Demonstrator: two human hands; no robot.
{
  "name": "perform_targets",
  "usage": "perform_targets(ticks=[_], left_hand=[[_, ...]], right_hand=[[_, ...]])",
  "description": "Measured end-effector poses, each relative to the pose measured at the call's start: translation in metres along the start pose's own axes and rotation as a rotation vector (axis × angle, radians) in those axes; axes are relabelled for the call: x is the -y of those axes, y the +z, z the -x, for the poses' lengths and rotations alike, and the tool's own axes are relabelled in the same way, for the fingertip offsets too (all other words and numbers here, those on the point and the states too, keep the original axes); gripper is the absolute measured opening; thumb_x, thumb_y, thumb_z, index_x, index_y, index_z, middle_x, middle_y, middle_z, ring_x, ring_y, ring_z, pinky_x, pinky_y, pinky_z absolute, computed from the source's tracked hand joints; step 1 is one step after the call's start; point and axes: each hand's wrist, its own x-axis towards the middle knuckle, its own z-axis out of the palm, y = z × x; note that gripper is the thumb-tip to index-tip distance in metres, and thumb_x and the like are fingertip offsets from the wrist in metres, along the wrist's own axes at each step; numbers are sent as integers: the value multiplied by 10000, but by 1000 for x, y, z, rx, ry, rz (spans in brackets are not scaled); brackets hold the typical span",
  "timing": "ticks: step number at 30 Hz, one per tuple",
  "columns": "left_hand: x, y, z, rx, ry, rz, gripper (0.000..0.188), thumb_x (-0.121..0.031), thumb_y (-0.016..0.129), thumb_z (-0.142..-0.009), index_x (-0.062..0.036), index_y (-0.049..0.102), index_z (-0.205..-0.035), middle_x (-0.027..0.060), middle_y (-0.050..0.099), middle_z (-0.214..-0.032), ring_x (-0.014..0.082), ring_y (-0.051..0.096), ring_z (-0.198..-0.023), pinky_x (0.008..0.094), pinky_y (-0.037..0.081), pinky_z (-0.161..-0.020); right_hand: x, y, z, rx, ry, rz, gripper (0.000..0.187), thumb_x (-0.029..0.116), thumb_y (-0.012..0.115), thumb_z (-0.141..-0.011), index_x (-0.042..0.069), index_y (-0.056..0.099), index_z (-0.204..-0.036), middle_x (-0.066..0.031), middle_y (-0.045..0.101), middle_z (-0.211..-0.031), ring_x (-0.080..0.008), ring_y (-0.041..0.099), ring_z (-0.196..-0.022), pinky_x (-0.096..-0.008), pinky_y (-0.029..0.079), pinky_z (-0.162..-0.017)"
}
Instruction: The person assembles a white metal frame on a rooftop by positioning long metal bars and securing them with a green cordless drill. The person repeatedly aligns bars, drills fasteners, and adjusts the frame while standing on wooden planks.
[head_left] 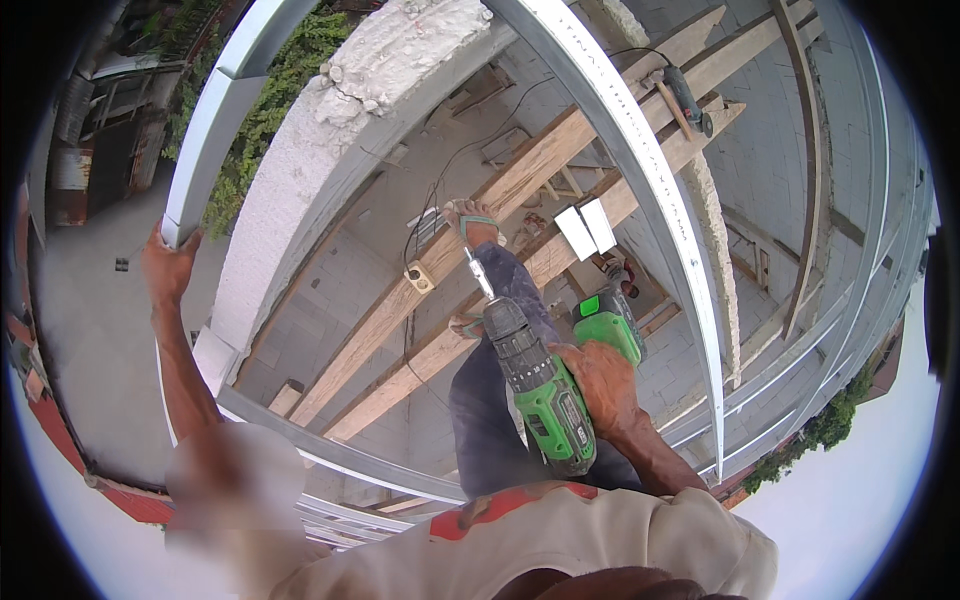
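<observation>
On the left, my left hand (170,262) closes round the lower end of a galvanized steel channel (205,140), which rises past the top of the view. In my right hand (603,390) is a green and black cordless drill (555,415), gripped by its handle. Its chuck (508,325) carries a silver bit (480,272) that points up and slightly left, touching nothing I can see. The green-topped battery (608,325) shows beyond my fingers. My feet, in flip-flops (466,222), stand on wooden planks (520,180).
Far below lies a floor seen between planks. A rough concrete wall top (300,150) runs at left, a steel channel (640,150) arches at right. A power socket (418,277), white pieces (585,230) and an angle grinder (684,98) rest on planks. A person (628,287) is below.
</observation>
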Motion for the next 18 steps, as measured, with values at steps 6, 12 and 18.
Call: perform_targets(ticks=[6, 12, 18], left_hand=[[2, 11, -8, -28, -36, 21, 491, -230, 835, -844, 17, 679, -1238, 153, 762, -1060, 246, 719, -963, 374, 544, -897], [51, 9, -12, -56, -20, -26, 446, -202, 765, -903, 57, 668, -1253, 157, 740, -1129, 247, 688, -1035, 364, 498, -968], [81, 3, -18, -107, 75, -43, 452, -192, 736, -910, 58, 654, -1277, 154, 734, -1138, 247, 687, -1027, 370, 497, -966]], right_hand=[[-112, 106, -49, -73, 348, -255, 855, 214, 686, -850, 14, 286, -1578, -297, 511, -1445, -468, 526, -1318, -519, 406, -1121], [-319, 185, -136, -394, 625, -567, 827, 123, 686, -880, -7, 253, -1572, -275, 562, -1399, -410, 563, -1306, -442, 408, -1128], [-504, 215, -236, -672, 673, -198, 743, 134, 751, -840, -67, 375, -1449, -274, 633, -1227, -375, 659, -1091, -433, 525, -952]])
